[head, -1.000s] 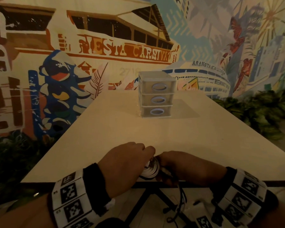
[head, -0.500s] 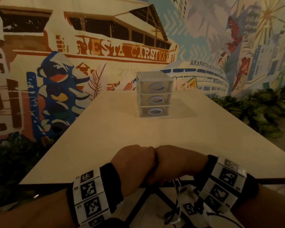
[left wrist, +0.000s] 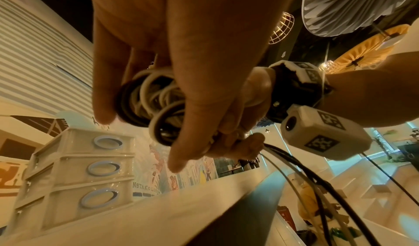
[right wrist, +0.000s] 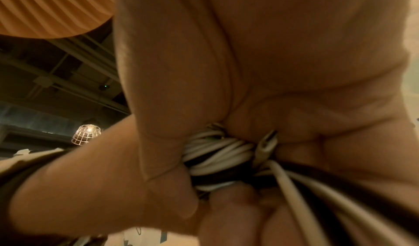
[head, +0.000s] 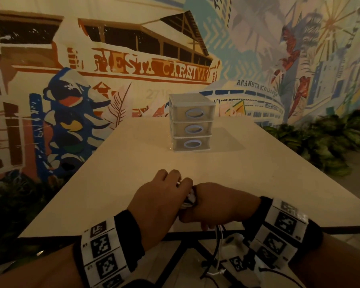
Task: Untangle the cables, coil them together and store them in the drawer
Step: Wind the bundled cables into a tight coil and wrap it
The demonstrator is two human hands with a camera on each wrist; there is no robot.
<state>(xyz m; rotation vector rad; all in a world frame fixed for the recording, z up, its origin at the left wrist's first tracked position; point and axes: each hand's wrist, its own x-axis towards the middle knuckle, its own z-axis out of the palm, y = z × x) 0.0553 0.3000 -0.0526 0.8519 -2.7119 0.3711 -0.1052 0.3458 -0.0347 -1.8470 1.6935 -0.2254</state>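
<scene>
A coil of white and black cables (head: 190, 198) (left wrist: 156, 104) (right wrist: 215, 157) sits between my two hands over the table's near edge. My left hand (head: 164, 196) (left wrist: 181, 95) grips the coil, its fingers curled round the loops. My right hand (head: 214, 202) (right wrist: 260, 124) presses against it from the right and pinches the strands. Loose cable ends (head: 217, 252) (left wrist: 317, 187) hang down past the table edge. The small clear drawer unit (head: 191, 122) (left wrist: 75, 174) stands far back on the table, its three drawers closed.
The beige table (head: 133, 173) stretches ahead, with a painted mural wall behind it. Green plants (head: 324, 142) line the right side. A black table frame (head: 175, 256) shows below the near edge.
The hands, pressed together half a second ago, have shifted slightly forward. The left fingers have spread a little and the white loops show between the hands again.
</scene>
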